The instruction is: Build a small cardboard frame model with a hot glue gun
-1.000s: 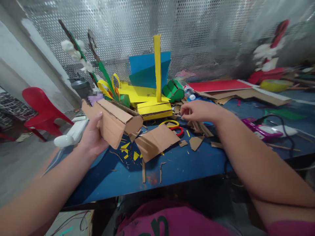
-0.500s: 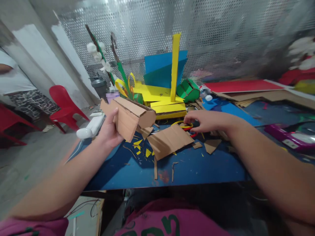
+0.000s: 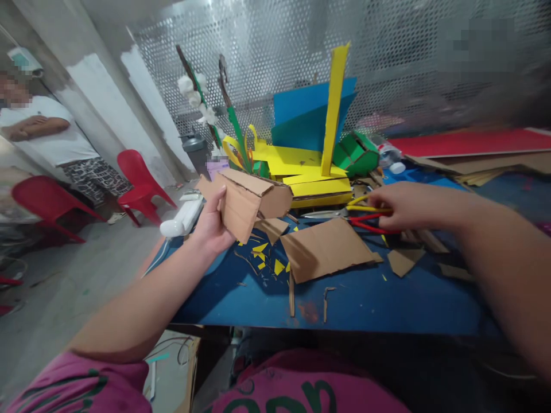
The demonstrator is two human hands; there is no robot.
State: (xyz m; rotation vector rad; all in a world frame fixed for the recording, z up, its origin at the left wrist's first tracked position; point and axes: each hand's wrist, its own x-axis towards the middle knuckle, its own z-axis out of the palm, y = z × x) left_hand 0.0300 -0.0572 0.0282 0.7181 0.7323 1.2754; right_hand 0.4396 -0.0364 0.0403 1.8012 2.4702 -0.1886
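Note:
My left hand (image 3: 213,226) is closed around a folded cardboard box (image 3: 243,203), thumb on its near face, holding it above the blue table (image 3: 258,304). The box has angled sides, and flaps stand out at its left. My right hand (image 3: 398,207) grips a pair of scissors (image 3: 365,217) with one yellow and one red handle. Their blades point left, over the far edge of a flat cardboard piece (image 3: 329,246) that lies on the table between my hands. Part of the handles is hidden by my fingers.
Yellow paper scraps (image 3: 279,266) and cardboard offcuts (image 3: 405,261) litter the table. Behind stand a yellow construction (image 3: 318,186) with a tall upright, a green box (image 3: 356,155) and a plastic bottle (image 3: 394,160). A white glue gun (image 3: 183,218) lies left. A person (image 3: 55,126) stands near red chairs (image 3: 135,186).
My right hand has picked up the scissors, which were partly behind the flat cardboard, and brought them up to the right. My left hand still holds the box. The view has shifted left.

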